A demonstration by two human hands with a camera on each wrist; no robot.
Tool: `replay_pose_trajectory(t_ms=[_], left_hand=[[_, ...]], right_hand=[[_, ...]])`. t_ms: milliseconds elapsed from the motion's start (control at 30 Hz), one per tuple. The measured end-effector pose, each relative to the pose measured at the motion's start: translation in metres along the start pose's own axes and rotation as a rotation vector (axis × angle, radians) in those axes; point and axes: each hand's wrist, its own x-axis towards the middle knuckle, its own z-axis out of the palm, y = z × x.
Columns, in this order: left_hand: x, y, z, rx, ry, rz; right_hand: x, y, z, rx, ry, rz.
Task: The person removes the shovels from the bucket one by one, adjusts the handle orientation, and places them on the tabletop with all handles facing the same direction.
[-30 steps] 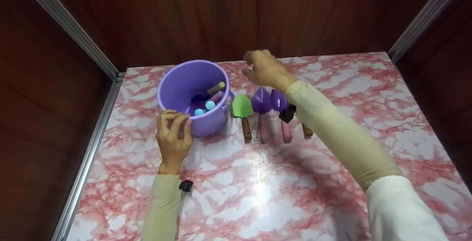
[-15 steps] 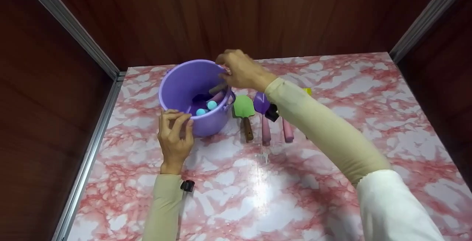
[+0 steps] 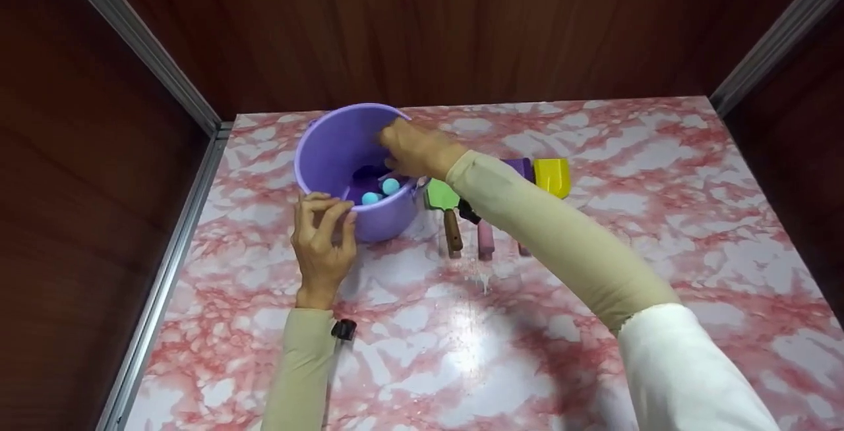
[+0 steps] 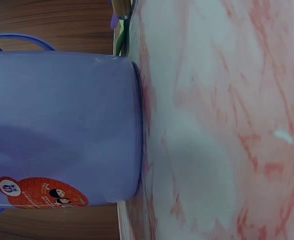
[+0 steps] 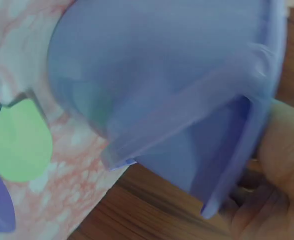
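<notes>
A purple bucket (image 3: 330, 147) stands at the table's back left, and in the left wrist view the purple bucket (image 4: 62, 125) fills the frame with a red sticker (image 4: 42, 192) on its wall. My left hand (image 3: 324, 220) grips its near wall with bent fingers. My right hand (image 3: 403, 153) reaches over the far right rim down into the bucket, above two pale blue balls (image 3: 381, 192). In the right wrist view, curled fingers (image 5: 281, 160) sit behind the bucket's rim (image 5: 236, 145). Whether they hold anything is hidden.
Toy garden tools lie in a row right of the bucket: a green trowel (image 3: 440, 195) with a brown handle, a pink handle (image 3: 486, 240), a purple blade (image 3: 521, 166) and a yellow blade (image 3: 552, 176). Wooden walls with metal corner rails close off the pink marbled table (image 3: 593, 233).
My right hand has moved left from above the row of tools and dropped into the bucket, covering the handle that stuck up there. The left hand has stayed on the bucket.
</notes>
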Motion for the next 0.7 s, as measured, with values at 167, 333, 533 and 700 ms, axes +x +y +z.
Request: replay_pose_trajectory(t_ms=[167,333,533,700], left_hand=[[0.002,0.001,0.003,0.003,-0.009,0.017],[0.003,0.000,0.002,0.008,-0.008,0.023],[0.003,0.000,-0.001,0.022,-0.013,0.029],[0.002,-0.001,-0.001,0.014,-0.016,0.025]], right_hand=[[0.008,-0.013,0.007,-0.235,-0.039,0.099],[0.017,-0.023,0.015,-0.359,-0.077,0.133],[0.026,-0.028,0.022,-0.429,-0.111,0.138],[0.032,-0.031,0.027,-0.539,-0.088,0.109]])
